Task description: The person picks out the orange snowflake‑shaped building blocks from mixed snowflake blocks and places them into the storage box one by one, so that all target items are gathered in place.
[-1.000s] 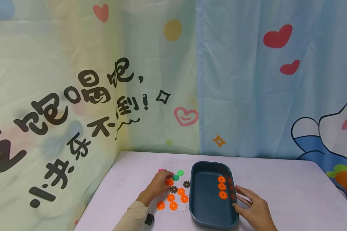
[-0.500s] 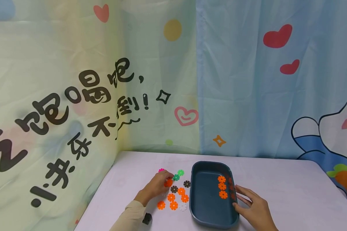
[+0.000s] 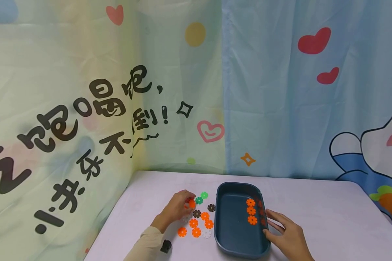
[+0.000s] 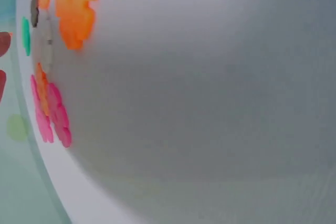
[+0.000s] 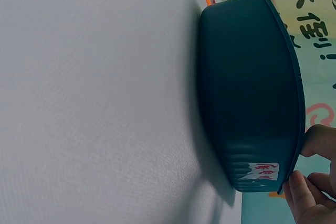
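My left hand [image 3: 176,207] is over the left-hand spread of plastic snowflake discs and pinches an orange snowflake disc [image 3: 192,204] at its fingertips. Another orange disc lies partly hidden beside it. Only fingertips [image 4: 2,43] show in the left wrist view, near pink discs [image 4: 59,114] on the table. With thumb and fingers, my right hand [image 3: 287,233] holds the right rim of a dark blue tray [image 3: 232,239]; the right wrist view shows the thumb [image 5: 317,141] at that rim. Three orange discs [image 3: 250,210] lie in a column inside the tray.
Orange discs [image 3: 193,223], brown discs [image 3: 197,214], green discs [image 3: 199,200] and a white disc [image 3: 207,234] lie left of the tray. A small black object [image 3: 166,246] sits by the left sleeve. A printed curtain [image 3: 264,90] hangs behind the white table [image 3: 330,217].
My left fingers have shifted slightly up with the orange disc, and another orange disc shows beside it. The right hand and tray have stayed put.
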Tool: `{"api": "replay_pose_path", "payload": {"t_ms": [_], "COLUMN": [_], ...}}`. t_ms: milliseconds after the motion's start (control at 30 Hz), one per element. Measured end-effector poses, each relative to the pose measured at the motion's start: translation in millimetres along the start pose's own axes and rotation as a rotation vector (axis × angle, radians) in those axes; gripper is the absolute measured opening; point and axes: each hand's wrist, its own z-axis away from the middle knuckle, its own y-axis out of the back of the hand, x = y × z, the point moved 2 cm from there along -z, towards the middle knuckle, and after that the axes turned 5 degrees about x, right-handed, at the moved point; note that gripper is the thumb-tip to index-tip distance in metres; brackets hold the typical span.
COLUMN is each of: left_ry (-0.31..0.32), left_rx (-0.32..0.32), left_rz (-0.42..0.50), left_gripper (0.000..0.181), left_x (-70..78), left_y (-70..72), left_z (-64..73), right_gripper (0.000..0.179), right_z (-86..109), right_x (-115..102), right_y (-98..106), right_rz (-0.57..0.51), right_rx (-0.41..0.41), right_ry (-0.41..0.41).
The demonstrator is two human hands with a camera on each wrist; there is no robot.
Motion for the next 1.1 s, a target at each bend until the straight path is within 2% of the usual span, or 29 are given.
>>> {"api": "replay_pose_path", "payload": {"t_ms": [200, 400, 567, 800, 1100], "left_ry": [0.011, 0.065, 0.068, 0.105, 0.045], "left_rx": [0.094, 0.171, 0.237, 0.257, 0.278], "left_rz": [0.139, 0.301, 0.388, 0.508, 0.608], "left_gripper": [0.042, 0.041, 0.042, 0.043, 0.037], "left_x": [5.6, 11.7, 21.5, 39.7, 55.2], "left_y": [1.4, -2.8, -6.4, -11.2, -22.5], "left_z": [3.4, 2.8, 2.1, 4.1, 4.6], "right_gripper": [0.069, 0.069, 0.068, 0.068, 0.067], "right_z": [-0.2, -0.1, 0.3, 0.8, 1.3], "right_x": [-0.1, -0.1, -1.0, -2.0, -0.7], "right_y": [-0.4, -0.1, 0.4, 1.2, 1.2], "right_rz": [0.006, 0.008, 0.015, 0.021, 0.005], "right_rx": [0.001, 0.000, 0.004, -0.004, -0.014], "right_ry": [-0.006, -0.012, -0.013, -0.014, 0.000]}}
